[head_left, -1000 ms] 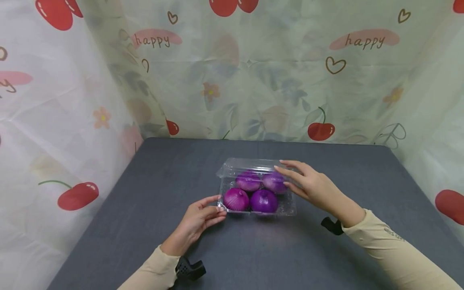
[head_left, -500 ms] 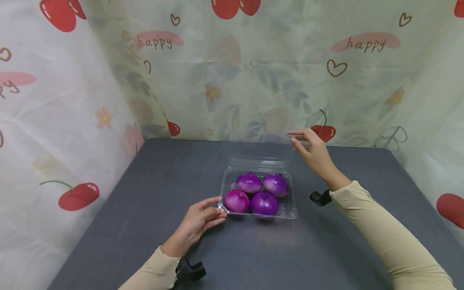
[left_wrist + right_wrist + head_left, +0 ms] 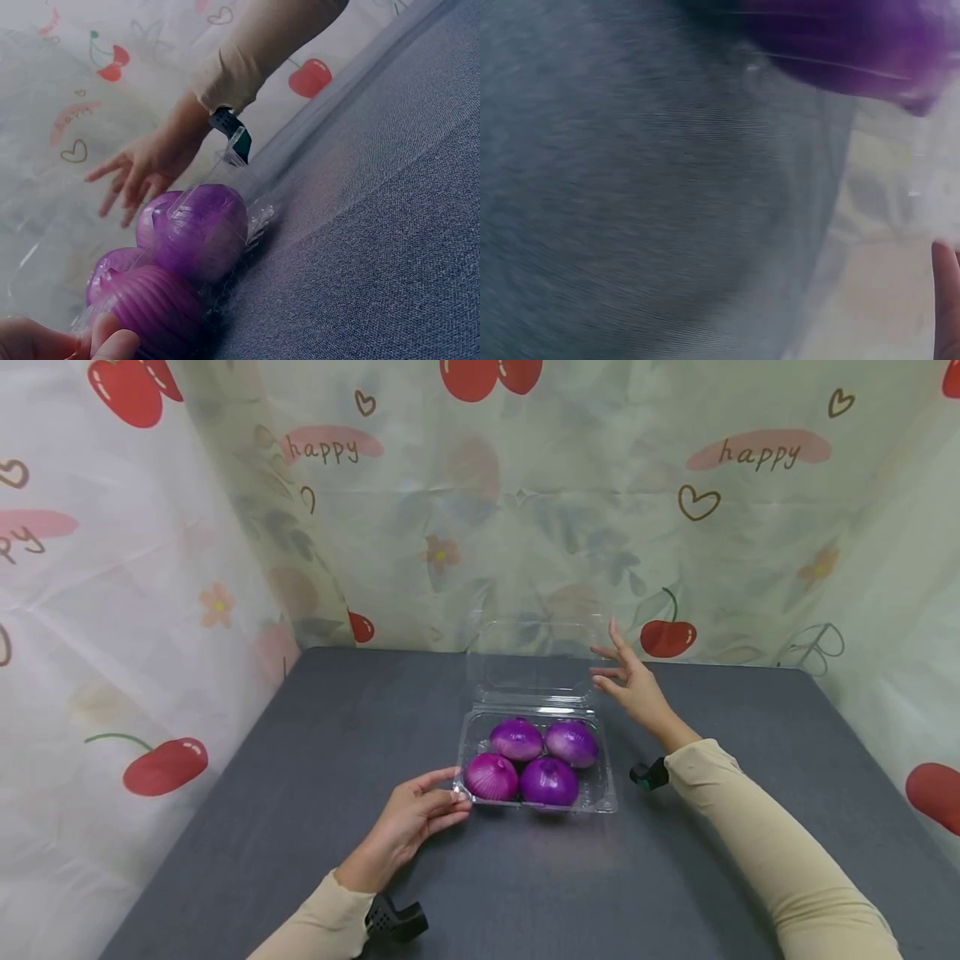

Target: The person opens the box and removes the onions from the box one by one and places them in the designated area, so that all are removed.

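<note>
A clear plastic clamshell container (image 3: 602, 795) sits mid-table with its lid (image 3: 534, 664) raised at the back. Several purple onions (image 3: 550, 782) lie inside, two of them in front. My left hand (image 3: 414, 818) pinches the container's front left corner between thumb and fingers; its fingertips (image 3: 112, 341) show low in the left wrist view, beside a striped onion (image 3: 154, 309). With fingers spread, my right hand (image 3: 632, 687) is at the lid's right edge. Only one finger (image 3: 946, 300) of it shows clearly in the right wrist view, below a blurred onion (image 3: 847, 46).
The dark grey cloth-covered table (image 3: 360, 718) surrounds the container. A printed curtain (image 3: 525, 527) with cherries and hearts hangs behind it and on both sides. Black wrist cameras (image 3: 397, 920) are strapped under both forearms.
The lid has swung up and back from over the onions, leaving the container open. My right hand rose with it, then spread its fingers at the lid's edge. My left hand kept its grip.
</note>
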`<action>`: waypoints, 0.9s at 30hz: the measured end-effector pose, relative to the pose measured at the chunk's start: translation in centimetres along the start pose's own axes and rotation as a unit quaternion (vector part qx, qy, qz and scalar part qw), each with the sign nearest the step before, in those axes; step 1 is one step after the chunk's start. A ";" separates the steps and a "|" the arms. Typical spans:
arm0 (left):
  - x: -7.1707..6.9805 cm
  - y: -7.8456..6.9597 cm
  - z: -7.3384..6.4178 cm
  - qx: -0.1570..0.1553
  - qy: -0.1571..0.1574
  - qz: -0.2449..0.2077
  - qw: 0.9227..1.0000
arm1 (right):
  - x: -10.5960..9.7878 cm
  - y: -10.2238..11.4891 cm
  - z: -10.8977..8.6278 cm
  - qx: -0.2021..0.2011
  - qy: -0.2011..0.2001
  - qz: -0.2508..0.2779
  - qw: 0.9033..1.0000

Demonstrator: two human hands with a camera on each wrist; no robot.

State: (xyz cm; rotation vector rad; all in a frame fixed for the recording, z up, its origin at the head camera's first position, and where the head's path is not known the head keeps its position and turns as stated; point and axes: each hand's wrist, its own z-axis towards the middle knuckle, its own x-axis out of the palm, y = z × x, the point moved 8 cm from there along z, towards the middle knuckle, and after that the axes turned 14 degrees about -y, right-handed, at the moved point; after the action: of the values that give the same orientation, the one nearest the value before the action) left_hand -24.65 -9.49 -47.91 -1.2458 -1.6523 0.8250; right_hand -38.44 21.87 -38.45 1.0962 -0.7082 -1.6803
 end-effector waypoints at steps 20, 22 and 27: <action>-0.1 0.2 0.1 -0.001 0.001 0.003 1.000 | 2.1 -6.1 -1.7 0.126 0.111 -0.058 0.984; -0.1 0.2 0.1 0.000 0.003 0.003 1.000 | 2.3 -6.4 -1.9 0.139 0.124 -0.072 0.980; -0.2 0.2 0.1 0.001 0.004 0.003 1.000 | 2.8 -6.7 -2.0 0.153 0.161 -0.105 0.969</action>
State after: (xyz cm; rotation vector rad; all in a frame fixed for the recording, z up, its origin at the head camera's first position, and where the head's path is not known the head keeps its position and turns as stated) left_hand -24.69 -9.61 -48.16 -1.2505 -1.6426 0.8244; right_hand -39.68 21.76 -45.91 1.6696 -0.6700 -1.5440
